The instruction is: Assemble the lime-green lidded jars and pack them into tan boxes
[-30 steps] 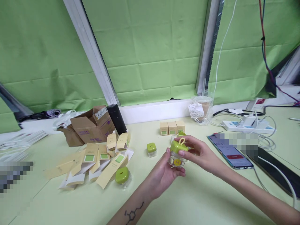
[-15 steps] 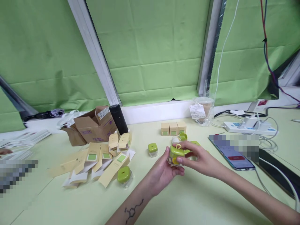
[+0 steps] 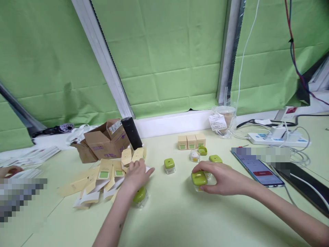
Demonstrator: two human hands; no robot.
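My right hand [image 3: 223, 179] rests on the table with its fingers curled round a small clear jar with a green lid [image 3: 199, 179], which stands on the tabletop. My left hand [image 3: 137, 175] is stretched out to the left, fingers apart, over a heap of flat tan cartons [image 3: 102, 175] and just above another green-lidded jar [image 3: 140, 196]. It holds nothing. A third closed jar [image 3: 169, 165] stands between my hands. Behind my right hand sit an open jar [image 3: 195, 156], a loose green lid [image 3: 203, 150] and one more green-lidded jar [image 3: 215, 159].
Three folded small tan boxes [image 3: 191, 141] stand in a row at the back. A brown cardboard box [image 3: 105, 142] and a black bottle [image 3: 131, 132] are at the left. A phone [image 3: 258, 167], a power strip [image 3: 279, 139] with cables and a bagged cup [image 3: 223, 120] lie right. Another person's hand [image 3: 10, 170] shows at the far left.
Both hands held the jar in the air with the right hand on its lid. Now the jar stands on the table under my right hand, and my left hand has let go and reached left to the cartons.
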